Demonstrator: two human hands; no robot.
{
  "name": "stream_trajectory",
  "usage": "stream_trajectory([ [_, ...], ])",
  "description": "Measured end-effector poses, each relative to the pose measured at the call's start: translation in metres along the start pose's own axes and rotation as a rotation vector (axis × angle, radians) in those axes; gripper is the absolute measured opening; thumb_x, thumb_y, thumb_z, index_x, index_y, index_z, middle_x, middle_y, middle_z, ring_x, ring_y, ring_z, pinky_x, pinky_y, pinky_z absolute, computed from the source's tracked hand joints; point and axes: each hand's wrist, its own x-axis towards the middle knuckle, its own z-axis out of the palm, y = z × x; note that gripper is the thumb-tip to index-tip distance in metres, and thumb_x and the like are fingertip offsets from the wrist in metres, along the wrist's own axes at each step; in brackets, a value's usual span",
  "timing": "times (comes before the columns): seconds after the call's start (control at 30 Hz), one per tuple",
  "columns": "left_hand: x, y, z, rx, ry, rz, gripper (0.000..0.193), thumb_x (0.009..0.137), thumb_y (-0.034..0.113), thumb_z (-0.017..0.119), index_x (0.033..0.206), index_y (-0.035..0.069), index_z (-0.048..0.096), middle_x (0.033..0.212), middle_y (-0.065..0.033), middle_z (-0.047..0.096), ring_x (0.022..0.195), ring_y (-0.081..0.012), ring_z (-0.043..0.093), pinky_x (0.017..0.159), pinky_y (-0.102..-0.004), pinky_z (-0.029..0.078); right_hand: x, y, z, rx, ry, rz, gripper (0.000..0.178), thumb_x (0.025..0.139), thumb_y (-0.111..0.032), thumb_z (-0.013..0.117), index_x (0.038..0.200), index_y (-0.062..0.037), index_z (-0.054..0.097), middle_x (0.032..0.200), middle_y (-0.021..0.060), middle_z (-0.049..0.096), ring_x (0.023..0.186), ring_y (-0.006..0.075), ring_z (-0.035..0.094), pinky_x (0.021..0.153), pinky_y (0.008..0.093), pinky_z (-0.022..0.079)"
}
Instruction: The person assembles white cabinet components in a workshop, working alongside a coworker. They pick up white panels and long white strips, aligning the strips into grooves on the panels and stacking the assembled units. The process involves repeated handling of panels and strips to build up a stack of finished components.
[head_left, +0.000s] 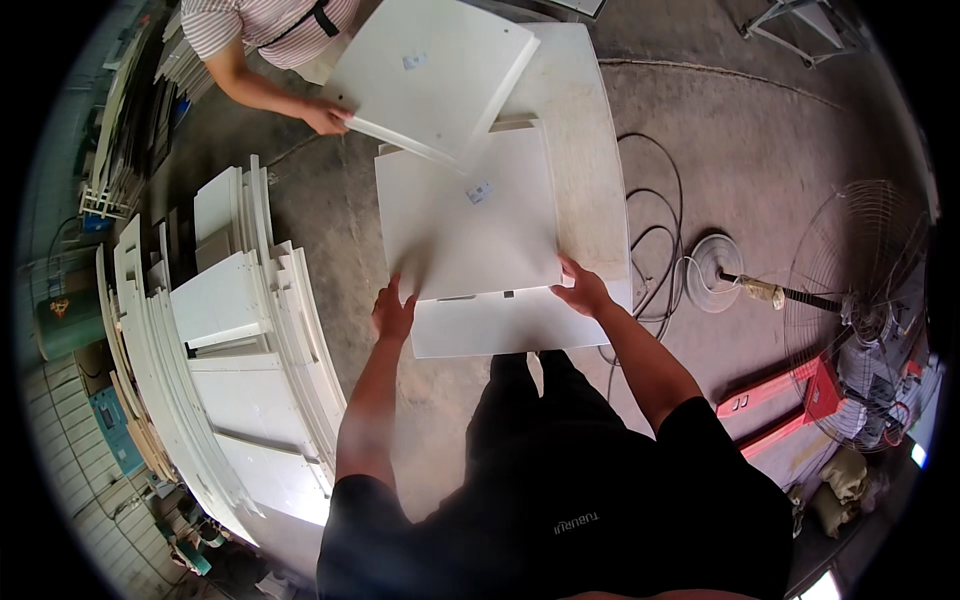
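Note:
A white panel [470, 235] with a small printed label lies before me on top of another white board [480, 330], whose front part sticks out toward me. My left hand [394, 308] grips the panel's near left corner, fingers along its edge. At the near right corner my right hand [583, 287] has its thumb and fingers closed on the same panel. Across from me, a co-worker's hand [326, 116] holds a second white panel [430, 75], tilted above the far end of mine. That one also bears a label and has small dark holes near its corners.
The white worktable [580, 150] extends beyond the panels. Stacked white boards [245, 370] stand at left. Right of the table lie a black cable [665, 230], a standing fan's round base [713, 272], its wire cage [850, 300] and a red pallet jack [780, 400].

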Motion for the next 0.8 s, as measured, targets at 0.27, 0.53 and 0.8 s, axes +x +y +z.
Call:
stream_trajectory([
  [0.27, -0.02, 0.013, 0.011, -0.209, 0.007, -0.254, 0.077, 0.084, 0.029, 0.069, 0.146, 0.01, 0.029, 0.141, -0.0167, 0.048, 0.126, -0.0359, 0.049, 0.102, -0.0454, 0.042, -0.005, -0.008, 0.005, -0.009, 0.006, 0.078, 0.08, 0.08, -0.037, 0.068, 0.149, -0.0145, 0.033, 0.137, 0.0178, 0.054, 0.128, 0.0303, 0.051, 0.105, 0.0389, 0.041],
  [0.53, -0.027, -0.008, 0.04, -0.521, 0.112, -0.314, 0.076, 0.081, 0.025, 0.072, 0.142, 0.004, 0.033, 0.138, -0.0189, 0.05, 0.122, -0.0343, 0.053, 0.1, -0.0435, 0.045, -0.028, -0.004, -0.007, -0.035, 0.136, 0.042, 0.065, 0.082, -0.034, 0.068, 0.139, -0.0122, 0.046, 0.129, 0.0152, 0.06, 0.121, 0.0295, 0.057, 0.101, 0.0391, 0.044],
  [0.8, -0.102, -0.019, 0.105, -0.541, 0.122, -0.22, 0.07, 0.079, 0.028, 0.074, 0.136, 0.004, 0.042, 0.132, -0.0195, 0.053, 0.114, -0.0327, 0.058, 0.096, -0.0434, 0.047, -0.116, 0.012, -0.05, -0.202, 0.135, -0.019, 0.05, 0.084, -0.034, 0.069, 0.126, -0.0094, 0.057, 0.117, 0.0115, 0.068, 0.11, 0.0277, 0.064, 0.093, 0.0376, 0.05],
])
